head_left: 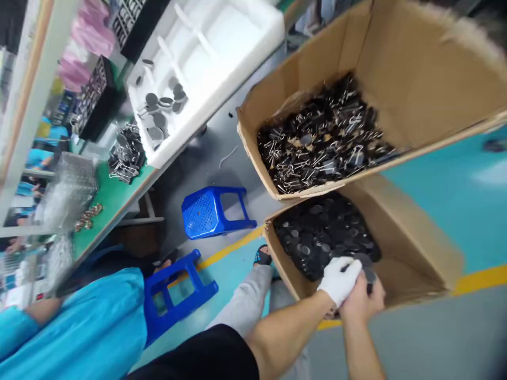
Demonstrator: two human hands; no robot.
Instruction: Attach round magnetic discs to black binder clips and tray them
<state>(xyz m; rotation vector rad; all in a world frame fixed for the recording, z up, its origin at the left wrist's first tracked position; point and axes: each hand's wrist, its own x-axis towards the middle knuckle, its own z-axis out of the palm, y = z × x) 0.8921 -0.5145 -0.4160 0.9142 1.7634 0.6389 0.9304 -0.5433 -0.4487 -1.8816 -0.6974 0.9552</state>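
Both my hands meet over the near edge of a cardboard box (420, 248) filled with black round discs (320, 237). My left hand (339, 278) wears a white glove, and its fingers curl around a few black discs (369, 274). My bare right hand (362, 302) sits just under it, cupped and closed against the same discs. How many discs the hands hold is hidden by the fingers.
A second cardboard box (415, 79) behind holds black clips with metal handles (325, 140). Two blue stools (209, 211) (178, 295) stand on the floor. A green table carries a white foam tray (222, 58) and a clip pile (127, 155). A person in blue (79, 327) sits left.
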